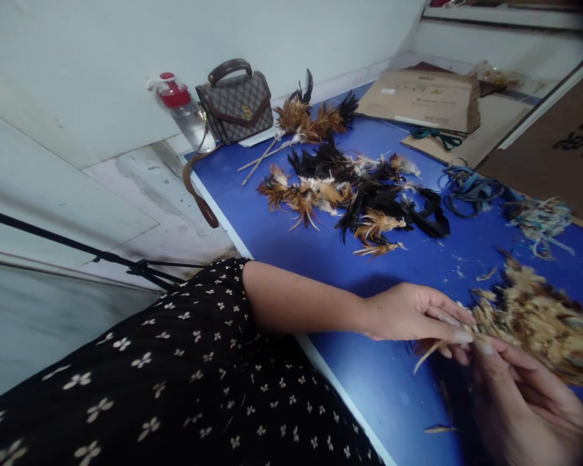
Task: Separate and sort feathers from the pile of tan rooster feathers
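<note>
**Left hand and right hand meet around slender feather pieces**

On a clock face centred on the hands, the feather pieces lie at the middle, just above the blue table. The left fingers grasp them, pinched against the thumb, with one pale end sticking out below toward 8 o'clock. The right thumb and forefinger come together right beside the left fingertips; whether they grip the same pieces is hidden.

Near the hands, at 3 o'clock, spreads a pile of tan feathers. A loose feather lies between 6 and 7. Frayed threads sit at 1 o'clock, and a tangle of blue ribbon at 12, with a flattened brown carton farther off in that direction. Toward 11 lie black and brown feather bunches. Well apart, at 10 o'clock, a patterned handbag stands beside a red-capped bottle.
</note>
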A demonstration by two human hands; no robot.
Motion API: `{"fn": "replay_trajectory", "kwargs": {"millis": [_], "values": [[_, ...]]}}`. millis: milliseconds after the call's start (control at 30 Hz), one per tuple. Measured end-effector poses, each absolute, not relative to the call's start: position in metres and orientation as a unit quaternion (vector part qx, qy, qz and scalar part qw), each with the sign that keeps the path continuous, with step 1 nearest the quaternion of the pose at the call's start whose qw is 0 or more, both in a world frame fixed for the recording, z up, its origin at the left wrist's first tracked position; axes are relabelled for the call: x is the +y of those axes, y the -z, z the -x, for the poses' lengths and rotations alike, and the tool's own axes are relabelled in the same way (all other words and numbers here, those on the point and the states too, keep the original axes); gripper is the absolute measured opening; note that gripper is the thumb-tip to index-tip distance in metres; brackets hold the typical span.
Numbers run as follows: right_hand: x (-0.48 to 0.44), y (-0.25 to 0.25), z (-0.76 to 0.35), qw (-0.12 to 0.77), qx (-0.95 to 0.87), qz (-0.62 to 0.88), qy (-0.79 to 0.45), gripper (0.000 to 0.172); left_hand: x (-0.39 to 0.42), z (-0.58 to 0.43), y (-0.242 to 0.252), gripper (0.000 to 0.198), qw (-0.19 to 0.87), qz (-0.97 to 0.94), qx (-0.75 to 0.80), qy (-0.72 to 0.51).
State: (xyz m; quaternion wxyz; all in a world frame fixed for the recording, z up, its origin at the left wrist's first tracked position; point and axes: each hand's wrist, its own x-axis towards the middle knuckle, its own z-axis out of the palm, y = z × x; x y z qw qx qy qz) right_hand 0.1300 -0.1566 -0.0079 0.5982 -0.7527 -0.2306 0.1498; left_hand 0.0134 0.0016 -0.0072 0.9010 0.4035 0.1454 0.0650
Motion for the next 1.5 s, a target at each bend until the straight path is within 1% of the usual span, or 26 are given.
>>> {"fn": "replay_trajectory", "kwargs": {"millis": [100,200,400,500,567,633,733,833,900,967,1067,1133,1300,1433,1500], "values": [[-0.157,0.005,-0.13,0.594,-0.23,0.755,-0.158,0.056,0.005,-0.014,0.006,0.017,0.907,-0.383,0.164,-0.054],[-0.159,0.002,-0.132,0.581,-0.224,0.765,-0.165,0.058,0.011,-0.012,0.004,0.007,0.891,-0.415,0.171,-0.069],[-0.17,0.005,-0.137,0.525,-0.247,0.785,-0.217,0.068,0.015,-0.013,0.006,0.011,0.838,-0.504,0.183,-0.102],[-0.173,0.007,-0.138,0.521,-0.257,0.785,-0.216,0.067,0.013,-0.015,0.01,0.019,0.795,-0.533,0.248,-0.147],[-0.173,0.005,-0.138,0.525,-0.248,0.788,-0.204,0.065,0.014,-0.014,0.009,0.022,0.743,-0.571,0.292,-0.192],[-0.172,0.002,-0.138,0.525,-0.24,0.793,-0.193,0.064,0.016,-0.011,0.007,0.026,0.699,-0.614,0.299,-0.213],[-0.171,0.001,-0.141,0.52,-0.238,0.797,-0.195,0.066,0.02,-0.005,0.002,0.036,0.685,-0.665,0.247,-0.165],[-0.171,0.008,-0.146,0.52,-0.267,0.788,-0.191,0.064,0.022,0.0,0.0,0.039,0.676,-0.702,0.196,-0.108],[-0.172,0.015,-0.15,0.519,-0.296,0.782,-0.179,0.062,0.021,0.002,0.001,0.041,0.687,-0.697,0.188,-0.078],[-0.175,0.02,-0.152,0.512,-0.319,0.779,-0.171,0.061,0.019,0.002,0.001,0.042,0.736,-0.647,0.194,-0.047],[-0.178,0.025,-0.152,0.508,-0.332,0.778,-0.162,0.062,0.014,-0.003,-0.001,0.047,0.844,-0.499,0.197,0.002],[-0.178,0.025,-0.151,0.512,-0.329,0.777,-0.164,0.062,0.012,-0.007,-0.003,0.048,0.887,-0.412,0.207,0.016],[-0.175,0.024,-0.151,0.533,-0.304,0.768,-0.185,0.06,0.008,-0.012,-0.004,0.048,0.911,-0.344,0.224,-0.028],[-0.169,0.019,-0.149,0.561,-0.255,0.761,-0.204,0.063,0.005,-0.007,0.001,0.058,0.898,-0.382,0.19,-0.105],[-0.167,0.013,-0.144,0.565,-0.23,0.767,-0.2,0.065,0.003,-0.005,0.005,0.06,0.884,-0.418,0.163,-0.132]]}}
